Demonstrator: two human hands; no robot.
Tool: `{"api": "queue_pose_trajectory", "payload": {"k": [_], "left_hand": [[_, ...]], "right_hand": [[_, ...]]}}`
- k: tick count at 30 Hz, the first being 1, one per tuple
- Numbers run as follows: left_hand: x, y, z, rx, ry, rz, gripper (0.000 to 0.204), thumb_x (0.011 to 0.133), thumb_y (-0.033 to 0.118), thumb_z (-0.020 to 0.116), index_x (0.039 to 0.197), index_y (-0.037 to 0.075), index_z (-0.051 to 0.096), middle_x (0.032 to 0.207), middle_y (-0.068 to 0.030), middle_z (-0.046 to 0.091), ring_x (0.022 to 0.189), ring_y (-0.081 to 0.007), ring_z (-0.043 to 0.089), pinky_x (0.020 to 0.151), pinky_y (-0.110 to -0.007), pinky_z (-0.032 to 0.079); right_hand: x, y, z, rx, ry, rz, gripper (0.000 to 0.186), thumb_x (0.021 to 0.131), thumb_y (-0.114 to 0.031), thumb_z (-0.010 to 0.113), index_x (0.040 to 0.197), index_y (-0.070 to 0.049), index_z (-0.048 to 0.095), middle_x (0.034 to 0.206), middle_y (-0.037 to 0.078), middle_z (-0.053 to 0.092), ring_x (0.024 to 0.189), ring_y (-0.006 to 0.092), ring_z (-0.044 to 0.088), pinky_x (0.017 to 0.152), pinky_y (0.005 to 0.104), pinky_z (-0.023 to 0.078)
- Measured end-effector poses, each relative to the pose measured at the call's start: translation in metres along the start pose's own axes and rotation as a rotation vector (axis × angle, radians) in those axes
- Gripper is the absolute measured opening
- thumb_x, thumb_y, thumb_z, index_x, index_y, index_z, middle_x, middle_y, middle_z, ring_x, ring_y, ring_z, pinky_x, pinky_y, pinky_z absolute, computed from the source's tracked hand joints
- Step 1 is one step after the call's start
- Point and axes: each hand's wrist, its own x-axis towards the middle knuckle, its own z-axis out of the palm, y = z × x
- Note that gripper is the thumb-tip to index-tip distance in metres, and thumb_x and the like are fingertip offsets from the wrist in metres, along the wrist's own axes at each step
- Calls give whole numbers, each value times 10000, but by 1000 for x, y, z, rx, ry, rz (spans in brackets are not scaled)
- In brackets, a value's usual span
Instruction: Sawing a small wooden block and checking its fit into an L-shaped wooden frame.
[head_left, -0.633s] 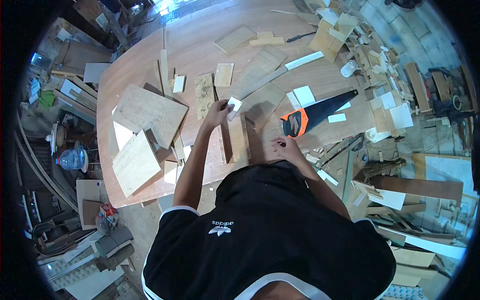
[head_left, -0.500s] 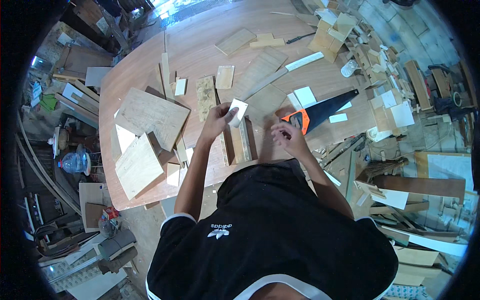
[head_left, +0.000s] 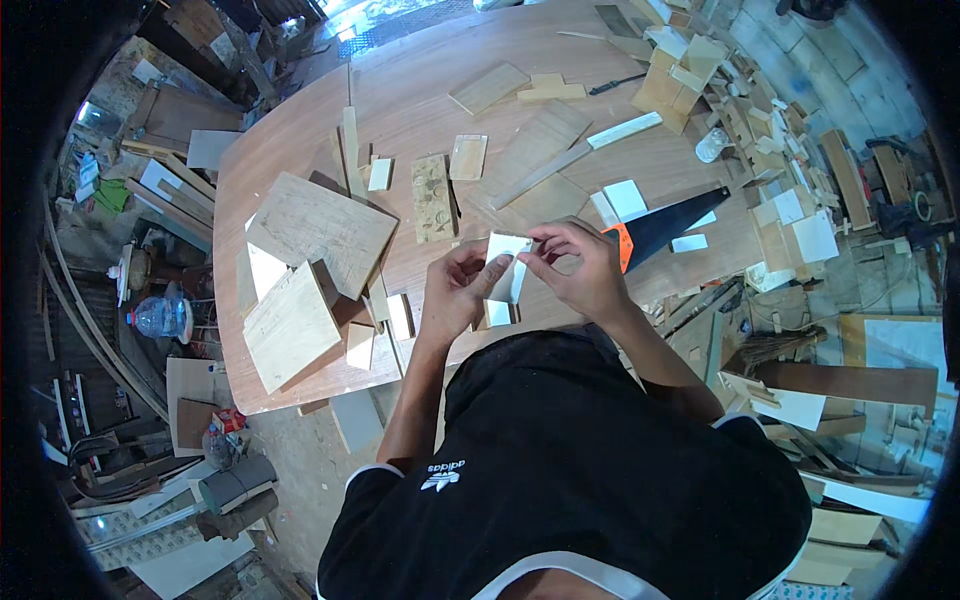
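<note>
Above the near edge of the table, my left hand holds a small white rectangular board piece, its thumb laid across the face. My right hand pinches the same piece at its right upper corner, thumb and forefinger together. A further white surface shows below the piece, partly hidden by my hands. Just right of my right hand lies a handsaw with an orange handle and a dark blade. Beyond my left hand rests a mottled wooden block.
Large plywood boards lie stacked at the left of the table. A long pale strip and thin panels lie farther back. White offcuts sit by the saw. Wood scraps heap along the right, near a clear jar.
My right hand has come left from beside the saw handle and taken hold of the white piece. My left hand has brought the piece lower and nearer to me. The view has shifted slightly.
</note>
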Motion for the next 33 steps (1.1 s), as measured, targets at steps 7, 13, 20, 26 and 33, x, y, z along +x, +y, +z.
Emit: {"api": "queue_pose_trajectory", "payload": {"k": [7, 13, 20, 26, 33], "left_hand": [[-5, -1, 10, 3, 16, -3, 215, 860, 123, 669, 1013, -24, 638, 872, -65, 666, 764, -91, 605, 678, -238, 484], [-2, -11, 11, 5, 9, -60, 215, 845, 116, 685, 1006, -20, 644, 859, -46, 666, 758, -86, 601, 674, -237, 481], [1, -13, 20, 178, 113, 227, 250, 789, 89, 734, 1013, -7, 679, 947, -61, 657, 854, -105, 581, 729, -248, 466], [4, -15, 20, 810, 87, 710, 365, 642, 84, 792, 997, 135, 722, 1112, -36, 614, 974, -203, 562, 868, -353, 398], [6, -18, 36, 441, 90, 425, 567, 608, 155, 821, 1147, 122, 650, 1145, -67, 588, 1059, -265, 525, 895, -396, 416]], "right_hand": [[-7, -1, -3, -85, 74, 14, 148, 810, -55, 682, 933, 21, 652, 814, 96, 663, 701, 138, 654, 644, 241, 534], [-10, 18, -12, 149, 159, 223, 184, 875, 15, 570, 1052, 48, 608, 863, 82, 655, 748, 97, 635, 628, 215, 517], [-18, 21, -17, 127, 35, 224, 284, 902, -86, 558, 1157, 39, 545, 953, 93, 633, 801, 96, 602, 625, 200, 482], [-18, 7, -13, 375, -13, 390, 295, 885, -129, 614, 1119, 44, 565, 861, 52, 613, 736, 57, 578, 600, 192, 475], [-35, 20, -15, 435, -18, 522, 318, 884, -69, 592, 1178, 44, 553, 851, 59, 596, 800, 87, 589, 677, 255, 561]]}}
